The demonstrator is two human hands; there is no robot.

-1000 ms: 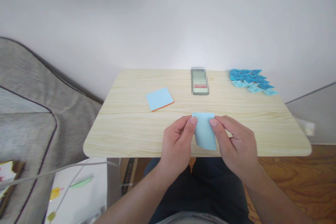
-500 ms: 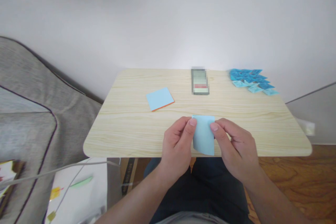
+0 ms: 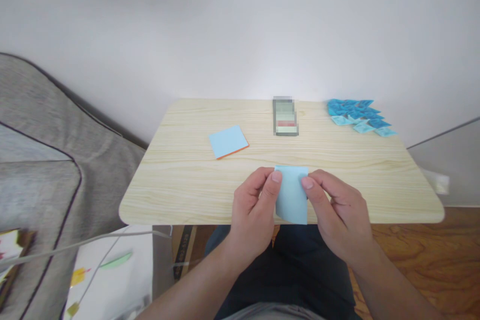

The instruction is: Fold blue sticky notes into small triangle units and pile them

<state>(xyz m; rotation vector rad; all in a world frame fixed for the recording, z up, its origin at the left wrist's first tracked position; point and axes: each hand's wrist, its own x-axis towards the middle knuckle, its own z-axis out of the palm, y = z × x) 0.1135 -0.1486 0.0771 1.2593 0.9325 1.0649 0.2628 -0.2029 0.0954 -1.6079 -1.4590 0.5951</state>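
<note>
Both hands up at the near side of the table, slightly right of its middle. Left forearm slants in from the near left, right forearm from the near right; wrists past the near edge, thumbs pointing inward at one another.

Left hand: fingers curled, thumb laid over the front of the light blue paper at its far left corner; gripping it between thumb and bent index finger. Right hand: same pinch, mirrored, thumb tip on the right margin a little below the far corner, index bent behind. Other fingertips tucked out of sight on both.

Paper sits between the two thumbs, face toward the wearer, far edge roughly level. Body of the sheet hangs nearward below the grip, curving a little, its loose end about at the table's near edge. Contact with the tabletop: cannot tell.

Beyond the hands: pad of blue sheets to the far left, orange showing at its near edge. Phone farther back, past the paper, screen blurred. Cluster of folded blue pieces at the far right, darker ones behind, paler ones nearer.
</note>
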